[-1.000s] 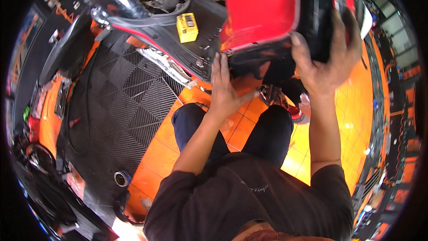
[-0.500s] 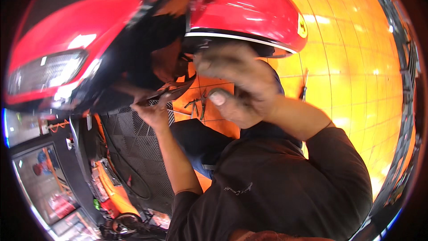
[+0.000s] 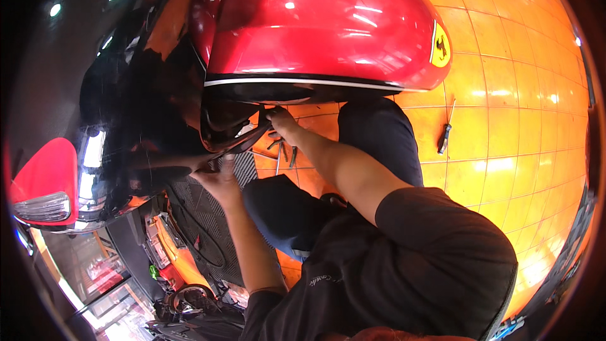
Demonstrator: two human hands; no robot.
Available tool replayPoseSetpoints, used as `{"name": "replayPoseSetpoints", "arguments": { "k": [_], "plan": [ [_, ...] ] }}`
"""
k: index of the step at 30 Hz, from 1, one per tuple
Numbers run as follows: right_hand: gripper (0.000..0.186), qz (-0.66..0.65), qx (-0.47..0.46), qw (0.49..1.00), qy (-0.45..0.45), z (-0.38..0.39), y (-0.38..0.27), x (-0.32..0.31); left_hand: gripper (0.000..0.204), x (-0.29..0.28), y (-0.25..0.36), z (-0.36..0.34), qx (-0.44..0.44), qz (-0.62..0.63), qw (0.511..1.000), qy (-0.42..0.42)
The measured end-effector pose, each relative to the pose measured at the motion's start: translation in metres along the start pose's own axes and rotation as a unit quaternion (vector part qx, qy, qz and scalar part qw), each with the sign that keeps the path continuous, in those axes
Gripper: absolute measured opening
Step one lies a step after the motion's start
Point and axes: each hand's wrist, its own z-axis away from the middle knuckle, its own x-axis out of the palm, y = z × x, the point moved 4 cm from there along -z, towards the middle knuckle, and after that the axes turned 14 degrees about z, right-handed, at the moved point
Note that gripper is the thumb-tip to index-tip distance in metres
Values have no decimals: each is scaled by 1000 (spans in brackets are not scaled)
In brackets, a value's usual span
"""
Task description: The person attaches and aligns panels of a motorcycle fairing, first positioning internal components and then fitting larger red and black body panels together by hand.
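Above the person's knees sits a big shiny red cover (image 3: 315, 25), and its dark underside is too shadowy to see well. Both arms reach up under it: the right hand (image 3: 281, 123) curls around a black strip (image 3: 237, 142) at the rim. The left hand (image 3: 218, 177) presses against the dark part just below, its fingers partly hidden, while a small screwdriver (image 3: 445, 132) lies on the orange floor (image 3: 505, 151), well apart.

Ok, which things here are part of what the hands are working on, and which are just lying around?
In hand:
red body panel
its black lower edge, gripped by the left hand and right hand

Lying about:
screwdriver on the orange tiles
small tools near the knee
black grid mat
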Motion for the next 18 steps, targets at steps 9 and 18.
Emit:
{"name": "replayPoseSetpoints", "arguments": {
  "k": [9, 18],
  "plan": [
    [36, 143, 38, 989, -24, 17, 3, 7, 126, 34, -3, 16, 124, -168, 977, 50],
    [34, -127, -89, 972, 175, -42, 25, -3, 112, 33, -1, 9, 93, -357, 927, 63]
  ]
}}
